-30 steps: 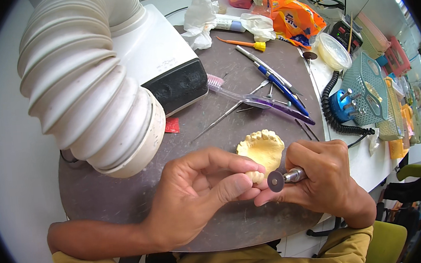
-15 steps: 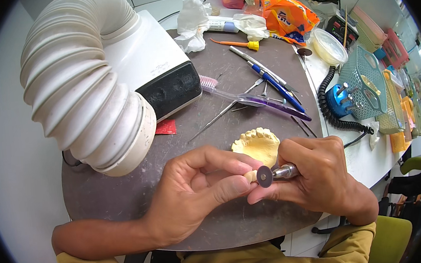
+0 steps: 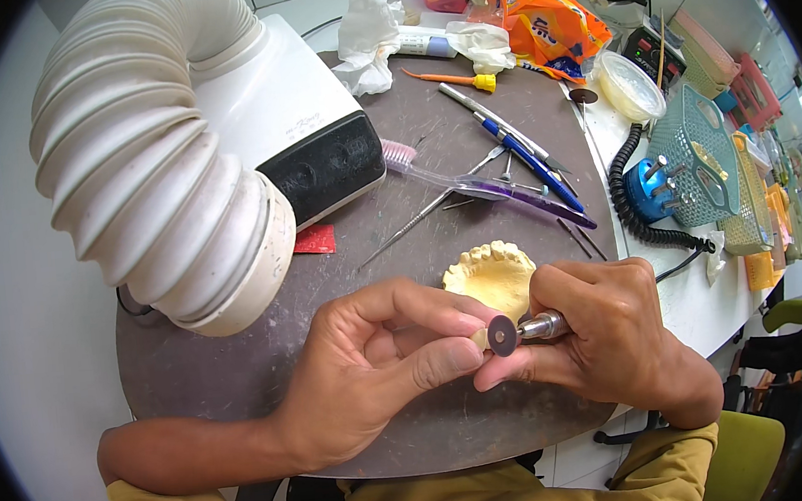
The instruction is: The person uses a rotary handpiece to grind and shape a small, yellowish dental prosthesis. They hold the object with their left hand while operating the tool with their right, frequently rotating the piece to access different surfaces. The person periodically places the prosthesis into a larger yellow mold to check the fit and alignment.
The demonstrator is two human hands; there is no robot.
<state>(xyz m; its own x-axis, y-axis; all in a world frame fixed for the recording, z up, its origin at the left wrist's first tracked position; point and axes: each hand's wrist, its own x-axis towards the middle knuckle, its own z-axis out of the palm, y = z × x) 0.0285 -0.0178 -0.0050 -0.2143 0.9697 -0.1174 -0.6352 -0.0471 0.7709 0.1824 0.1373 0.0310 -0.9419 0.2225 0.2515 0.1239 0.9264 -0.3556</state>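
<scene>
Between thumb and fingertips, my left hand [image 3: 382, 365] pinches a small cream dental crown [image 3: 480, 338]. My right hand [image 3: 605, 333] is closed around a rotary handpiece [image 3: 545, 325] with a metal nose. On its tip sits a dark cutting disc [image 3: 502, 336], right against the crown or just in front of it; I cannot tell whether they touch. The disc hides part of the crown. My right thumb reaches out below the disc, close to my left fingertips. Just beyond both hands, a yellowish plaster dental model [image 3: 491, 279] with a row of teeth rests on the bench.
A wide white ribbed hose [image 3: 145, 167] arches over the left side beside a white box [image 3: 257, 92]. Behind the model lie a purple toothbrush [image 3: 500, 189], a blue pen-like tool [image 3: 530, 160] and a metal probe [image 3: 417, 218]. At right stand a blue bur holder [image 3: 646, 192] and a teal basket [image 3: 693, 162].
The crown has turned slightly in my left fingertips, and the disc looks a little more tilted. Both hands stay in nearly the same place.
</scene>
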